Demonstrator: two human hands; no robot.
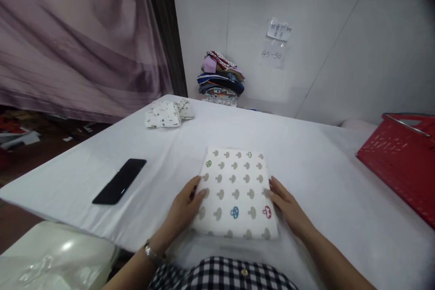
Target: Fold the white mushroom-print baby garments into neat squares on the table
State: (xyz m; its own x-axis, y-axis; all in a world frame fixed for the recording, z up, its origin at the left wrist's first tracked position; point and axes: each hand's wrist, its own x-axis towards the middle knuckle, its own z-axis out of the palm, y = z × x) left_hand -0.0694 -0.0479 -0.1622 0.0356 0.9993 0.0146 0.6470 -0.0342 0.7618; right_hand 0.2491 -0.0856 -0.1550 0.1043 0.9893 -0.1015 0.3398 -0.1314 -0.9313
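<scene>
A folded white cloth (pixel 236 192) printed with grey mushrooms, plus a few green, blue and red ones, lies in front of me near the table's front edge. My left hand (pixel 186 204) grips its left side, with the thumb on top and the fingers along the edge. On the opposite side my right hand (pixel 287 204) grips the right edge in the same way. The cloth forms a neat, nearly square stack, and its underside is hidden.
On the white-covered table (pixel 306 154) lie a black phone (pixel 119 182) at left and a crumpled patterned cloth (pixel 166 114) farther back. A red basket (pixel 401 158) stands at right. Folded fabrics (pixel 220 77) are piled beyond the far edge; a white stool (pixel 61 253) is lower left.
</scene>
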